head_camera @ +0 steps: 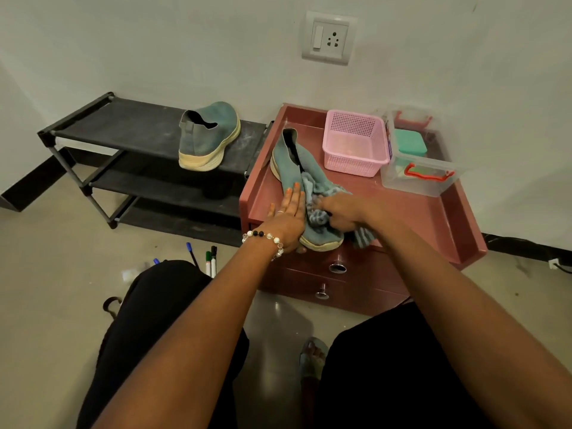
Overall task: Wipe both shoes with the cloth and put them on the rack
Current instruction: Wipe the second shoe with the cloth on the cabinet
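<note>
One teal shoe [208, 136] with a cream sole stands on the top shelf of the black rack [130, 125] at the left. The second teal shoe [291, 164] lies on the maroon drawer unit [418, 212], toe toward me. My left hand [286, 216] presses flat on that shoe's left side with straight fingers. My right hand [342, 212] grips a blue-grey striped cloth [318, 218] bunched on the shoe's upper. Part of the cloth hangs past the toe.
A pink basket [356, 144] and a clear lidded box [421, 168] stand at the back of the drawer unit. Several markers [210, 261] lie on the floor by my left knee. A wall socket [328, 38] is above. The rack's lower shelves are dark.
</note>
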Available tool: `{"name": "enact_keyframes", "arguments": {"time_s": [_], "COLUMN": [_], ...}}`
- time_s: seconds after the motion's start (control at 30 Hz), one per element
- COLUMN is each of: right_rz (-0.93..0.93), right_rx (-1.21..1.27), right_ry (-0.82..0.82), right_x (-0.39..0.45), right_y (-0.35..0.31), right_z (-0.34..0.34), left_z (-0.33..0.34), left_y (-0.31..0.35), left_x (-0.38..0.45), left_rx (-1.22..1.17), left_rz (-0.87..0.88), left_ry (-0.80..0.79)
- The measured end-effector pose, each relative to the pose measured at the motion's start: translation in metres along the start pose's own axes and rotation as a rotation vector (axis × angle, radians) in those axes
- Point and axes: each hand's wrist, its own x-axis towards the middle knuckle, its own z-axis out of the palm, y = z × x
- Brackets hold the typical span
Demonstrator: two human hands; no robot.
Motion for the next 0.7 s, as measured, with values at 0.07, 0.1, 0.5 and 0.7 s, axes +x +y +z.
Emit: {"name": "enact_keyframes", "arguments": {"time_s": [0.07, 0.1, 0.5, 0.7], "right_rz": [-0.020, -0.017, 0.094, 0.023], "right_rx": [-0.048, -0.068, -0.121, 0.004], "right_ry": [-0.039, -0.038, 0.116, 0.058], "right_x": [-0.012, -0.012, 0.056, 0.025], "right_y": [-0.002, -0.004, 0.000, 0.001], "right_z": [0.008, 0.011, -0.005, -0.005], "left_z": [0.000, 0.000, -0.004, -0.003], "left_y": [0.001, 0.001, 0.000, 0.000], "left_x": [-0.001, -0.001, 0.002, 0.001], "left_rx": [0.018, 0.019, 0.015, 0.018], "left_rz": [0.004, 0.002, -0.011, -0.009], "left_ry": [-0.014, -0.022, -0.043, -0.039]}}
